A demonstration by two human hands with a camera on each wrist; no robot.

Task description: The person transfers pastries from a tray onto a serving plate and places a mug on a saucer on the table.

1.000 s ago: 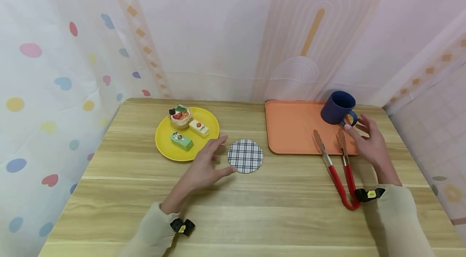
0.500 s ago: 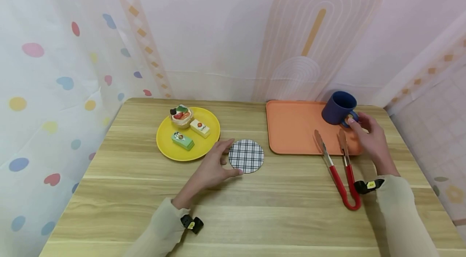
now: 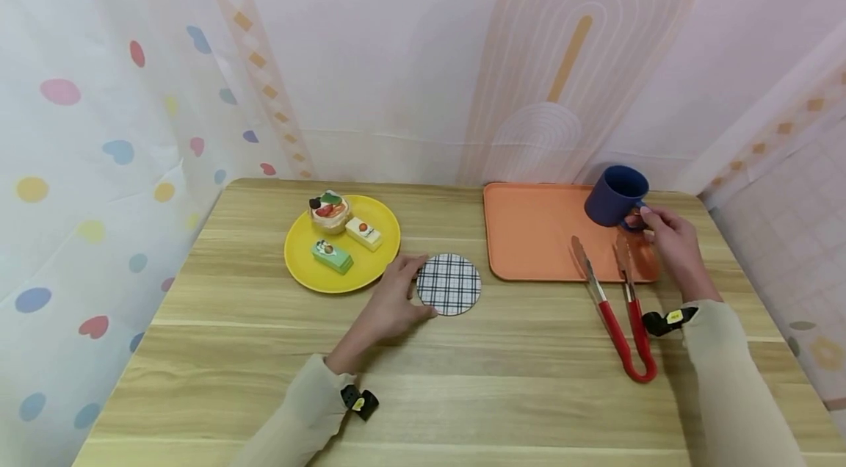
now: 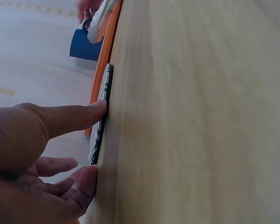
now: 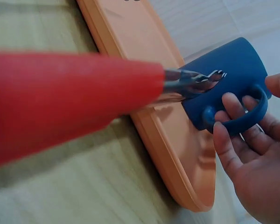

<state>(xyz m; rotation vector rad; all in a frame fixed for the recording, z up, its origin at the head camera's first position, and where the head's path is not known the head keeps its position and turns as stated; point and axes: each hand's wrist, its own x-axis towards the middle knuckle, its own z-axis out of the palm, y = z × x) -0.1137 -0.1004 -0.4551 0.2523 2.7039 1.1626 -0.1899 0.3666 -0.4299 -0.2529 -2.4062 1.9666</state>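
Note:
A round black-and-white checked coaster [image 3: 449, 285] lies flat on the wooden table. My left hand [image 3: 395, 303] grips its left side, thumb at the near edge and fingertips at the far edge; in the left wrist view the thumb [image 4: 99, 106] touches the coaster's rim [image 4: 107, 79]. A dark blue mug [image 3: 615, 195] stands on the right end of the orange tray [image 3: 535, 232]. My right hand [image 3: 675, 243] holds it by the handle, and in the right wrist view fingers curl through the handle [image 5: 247, 122].
Red-handled tongs [image 3: 617, 335] lie open, tips over the tray's front edge, close beside my right wrist. Left of the coaster is a yellow plate [image 3: 304, 269] bearing a fruit dessert cup [image 3: 329, 214], a green cake slice [image 3: 333, 256] and a cream-coloured one [image 3: 363, 233]. A patterned curtain backs the table.
My left hand has moved right onto the coaster and its fingers have closed on the edge. My right hand has moved in and taken the mug's handle. The mug stays on the tray.

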